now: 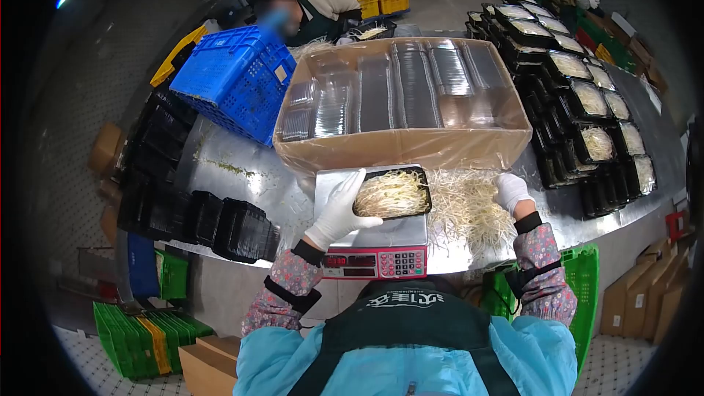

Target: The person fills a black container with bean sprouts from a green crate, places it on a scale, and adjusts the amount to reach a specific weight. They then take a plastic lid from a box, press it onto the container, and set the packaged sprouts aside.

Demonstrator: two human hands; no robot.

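My left hand (339,214), in a white glove, grips the left side of a black plastic tray (425,209), its thumb along the near edge. Bean sprouts (392,192) fill that tray, which is on the metal plate of a weighing scale (403,233). Red digits glow on the scale's front panel (374,262). To the right spreads a loose heap of bean sprouts (469,213). My gloved right hand (513,192) is at the heap's right edge with its fingers curled in; what they hold, if anything, is hidden.
A large carton (403,139) of clear plastic lids stands behind the scale. Left of it leans a blue crate (227,81). Empty black trays (246,229) are stacked at left; filled packs (598,143) are piled at right. A co-worker (315,11) bends over the far side.
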